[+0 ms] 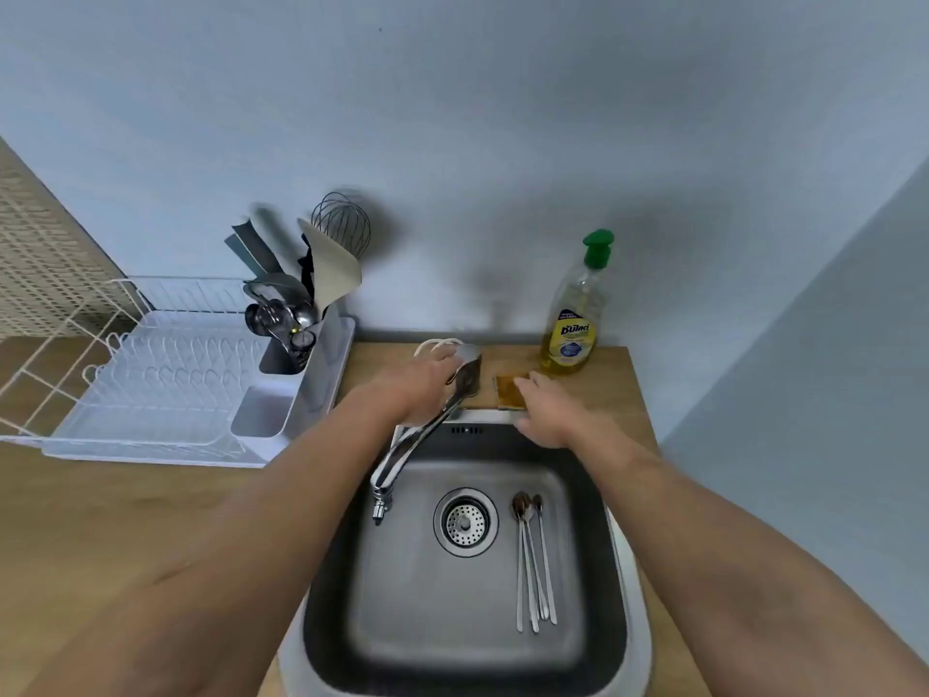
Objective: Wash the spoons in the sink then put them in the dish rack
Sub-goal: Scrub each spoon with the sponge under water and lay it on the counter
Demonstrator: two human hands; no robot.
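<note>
Head view: a wooden counter (593,394) carries a white dish rack (166,394) with a utensil caddy (301,339) at left, a yellow dish-soap bottle (573,324) at the back right, and a chrome faucet (417,445) arching over the steel sink (452,621) beside its drain strainer (465,521). Three long-handled spoons (534,560) lie side by side on the basin floor, right of the drain, bowls toward the wall, one stained brown. The left hand (412,389) rests curled on the faucet lever, while the right hand (545,412), fingers loosely extended, touches a brownish sponge (507,392) at the sink's rear edge.
</note>
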